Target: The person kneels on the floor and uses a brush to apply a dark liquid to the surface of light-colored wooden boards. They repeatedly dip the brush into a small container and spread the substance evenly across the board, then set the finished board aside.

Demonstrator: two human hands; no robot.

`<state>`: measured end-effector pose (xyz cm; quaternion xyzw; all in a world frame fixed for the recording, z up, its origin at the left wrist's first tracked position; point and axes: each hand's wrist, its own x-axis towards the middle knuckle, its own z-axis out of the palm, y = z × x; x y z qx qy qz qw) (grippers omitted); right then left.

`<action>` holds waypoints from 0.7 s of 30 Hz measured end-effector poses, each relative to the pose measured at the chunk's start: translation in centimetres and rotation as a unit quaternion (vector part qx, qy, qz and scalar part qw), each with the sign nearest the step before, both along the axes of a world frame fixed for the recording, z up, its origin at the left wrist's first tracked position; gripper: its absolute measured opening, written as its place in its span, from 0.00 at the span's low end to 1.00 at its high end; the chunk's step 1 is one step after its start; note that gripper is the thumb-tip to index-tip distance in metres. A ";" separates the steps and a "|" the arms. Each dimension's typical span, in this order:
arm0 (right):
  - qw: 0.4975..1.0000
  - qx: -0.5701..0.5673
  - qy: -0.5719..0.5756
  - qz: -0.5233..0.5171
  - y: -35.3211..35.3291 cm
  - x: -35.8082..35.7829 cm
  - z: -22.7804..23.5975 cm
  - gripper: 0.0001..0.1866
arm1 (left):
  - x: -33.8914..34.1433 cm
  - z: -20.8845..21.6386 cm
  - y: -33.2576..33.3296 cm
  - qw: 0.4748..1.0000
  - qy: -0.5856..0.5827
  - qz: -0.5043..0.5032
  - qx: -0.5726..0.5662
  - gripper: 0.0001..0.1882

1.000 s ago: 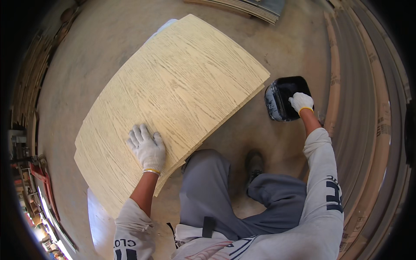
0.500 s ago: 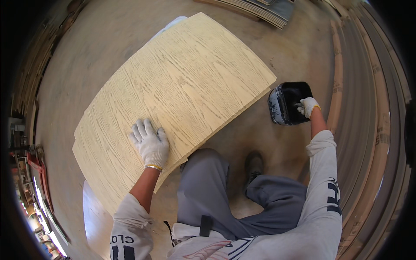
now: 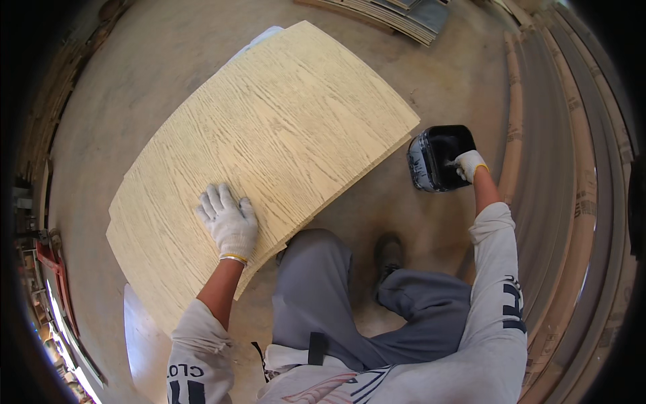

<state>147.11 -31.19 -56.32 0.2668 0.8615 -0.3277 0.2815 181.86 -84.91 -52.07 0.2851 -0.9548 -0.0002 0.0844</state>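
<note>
A stack of pale yellow wood-grain boards point(image 3: 289, 121) lies in front of me. My left hand point(image 3: 230, 219), in a white knit glove, rests flat on the top board near its close edge, fingers spread. To the right stands a black square bucket point(image 3: 418, 161) with grey-white smears down its side and a dark inside. My right hand point(image 3: 469, 165), gloved too, is closed over the bucket's right part. A small greyish tip shows at its fingers; what it grips is mostly hidden.
Long stacked brown and grey lengths point(image 3: 548, 168) run along the right side. More flat sheets point(image 3: 404, 17) lie at the far top. A red metal frame point(image 3: 57, 276) stands at the left rim. A pale sheet point(image 3: 141, 330) shows under the stack's lower left.
The whole view has shifted slightly, so boards and bucket sit a little further left. My left hand stays flat on the board; my right stays closed at the bucket.
</note>
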 end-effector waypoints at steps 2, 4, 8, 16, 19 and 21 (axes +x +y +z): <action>0.999 0.012 0.024 0.025 -0.5 0.3 -0.1 0.10 | 0.4 -0.1 -0.5 1.000 -0.004 0.005 0.007 0.34; 0.994 0.050 0.047 0.082 -1.1 0.6 -0.4 0.10 | 1.1 0.1 -0.9 1.000 -0.007 0.018 0.000 0.34; 0.940 0.237 0.163 0.182 5.4 -0.1 0.1 0.12 | -0.5 0.1 0.5 0.999 0.011 -0.005 0.042 0.34; 0.972 0.115 0.175 0.111 0.1 4.0 2.3 0.18 | 0.8 0.3 -0.9 0.999 0.010 0.011 0.030 0.34; 0.938 0.239 0.196 0.159 1.3 4.8 3.9 0.20 | -0.1 0.1 0.0 0.998 0.025 0.001 0.056 0.34; 0.915 0.276 0.216 0.203 -1.5 5.9 4.3 0.20 | 0.6 0.5 -0.6 0.999 0.016 0.011 0.044 0.34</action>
